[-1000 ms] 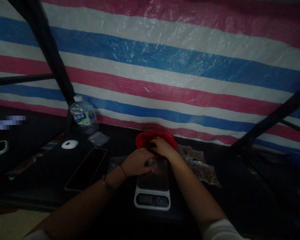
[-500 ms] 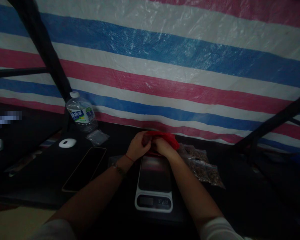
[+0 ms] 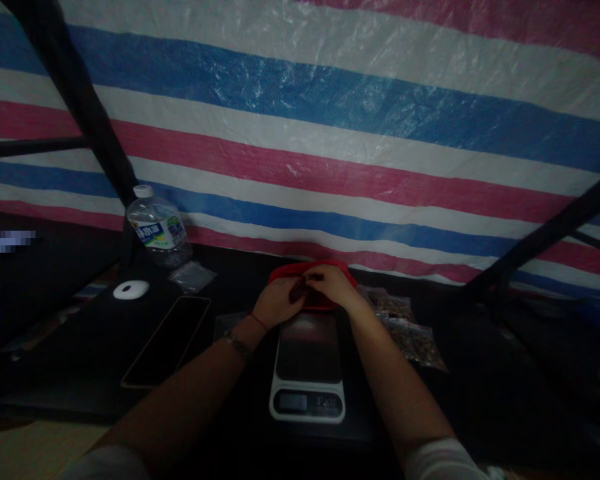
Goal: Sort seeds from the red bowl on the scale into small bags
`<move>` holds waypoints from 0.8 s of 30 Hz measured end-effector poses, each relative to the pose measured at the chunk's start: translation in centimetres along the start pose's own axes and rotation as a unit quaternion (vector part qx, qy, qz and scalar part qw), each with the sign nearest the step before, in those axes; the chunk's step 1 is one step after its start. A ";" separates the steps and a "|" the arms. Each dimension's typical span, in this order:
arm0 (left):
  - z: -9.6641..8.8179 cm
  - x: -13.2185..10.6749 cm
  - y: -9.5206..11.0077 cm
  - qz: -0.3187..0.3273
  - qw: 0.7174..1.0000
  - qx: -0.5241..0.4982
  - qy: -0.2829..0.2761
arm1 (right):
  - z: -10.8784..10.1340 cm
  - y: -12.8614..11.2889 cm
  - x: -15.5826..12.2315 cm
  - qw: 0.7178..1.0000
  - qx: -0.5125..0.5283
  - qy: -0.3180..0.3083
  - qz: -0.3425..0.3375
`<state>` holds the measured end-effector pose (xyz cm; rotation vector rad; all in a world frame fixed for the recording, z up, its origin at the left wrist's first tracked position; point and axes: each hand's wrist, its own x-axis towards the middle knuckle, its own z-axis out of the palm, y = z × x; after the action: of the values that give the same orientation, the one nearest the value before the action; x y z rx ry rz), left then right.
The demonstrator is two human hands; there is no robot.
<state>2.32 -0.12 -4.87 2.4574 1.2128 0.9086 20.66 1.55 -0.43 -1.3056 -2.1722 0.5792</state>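
Behind the kitchen scale, both hands work at a red bag-like holder; the dim light hides whether it is a bag or a tray. My left hand curls its fingers at the opening, around something small and dark that I cannot make out. From the right, my right hand reaches over with its fingertips pinched together, close to the left fingers. What the right fingers hold is hidden. The scale's platform bears nothing, and its display is lit but unreadable.
Clear zip bags of brown bits lie to the right. On the left are a phone, a white oval case, a small clear bag and a large plastic bottle. A striped sheet hangs behind.
My right hand has lifted out of the red holder, its fingers now showing above it. My left hand has shifted slightly down and left. The red holder's opening appears wider.
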 end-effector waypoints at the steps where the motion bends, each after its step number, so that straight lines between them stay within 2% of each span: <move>1: 0.1 0.0 0.2 -0.007 1.000 0.003 -0.001 | 0.0 -0.4 0.0 1.000 0.000 -0.004 -0.008; 8: 0.1 0.0 0.6 -0.038 0.999 0.005 0.010 | 0.3 -1.7 -0.2 0.997 -0.071 0.007 -0.024; 17: 0.0 0.0 0.3 -0.047 0.999 -0.004 0.012 | 0.3 -2.6 0.0 0.998 -0.034 0.035 -0.046; 21: 0.5 -0.1 -0.6 -0.064 0.995 -0.008 0.076 | -0.2 -1.9 -0.1 0.997 -0.062 0.055 -0.011; 24: 0.6 -0.1 -0.9 -0.070 0.987 -0.018 0.141 | 0.0 -1.0 -0.3 0.994 -0.105 -0.030 0.022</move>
<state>2.09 0.37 -5.85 2.2360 1.4239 1.2570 20.10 0.88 0.11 -1.4648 -2.3100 0.4190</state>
